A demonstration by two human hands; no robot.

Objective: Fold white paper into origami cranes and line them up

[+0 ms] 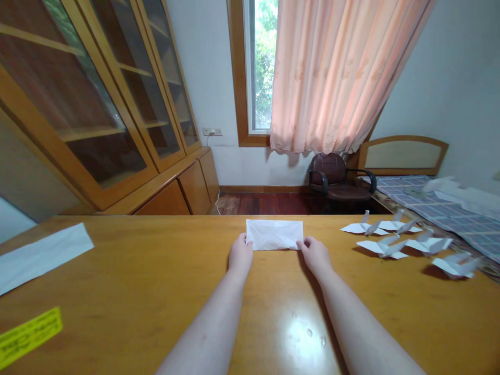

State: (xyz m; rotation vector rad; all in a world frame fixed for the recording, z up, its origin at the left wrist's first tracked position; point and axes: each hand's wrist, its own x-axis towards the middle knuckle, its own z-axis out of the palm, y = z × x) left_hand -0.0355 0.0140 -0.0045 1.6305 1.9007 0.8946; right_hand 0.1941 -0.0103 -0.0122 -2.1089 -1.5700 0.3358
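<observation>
A white rectangular sheet of paper, creased across its face, is held near the far edge of the wooden table. My left hand pinches its lower left corner between thumb and fingers. At the lower right corner, my right hand grips the paper the same way. Both hands are closed on it, with the paper stretched flat between them.
Several folded white paper birds stand on the table at the right. White paper and a yellow label lie at the left. Beyond are a chair, a bed and a glass-fronted cabinet.
</observation>
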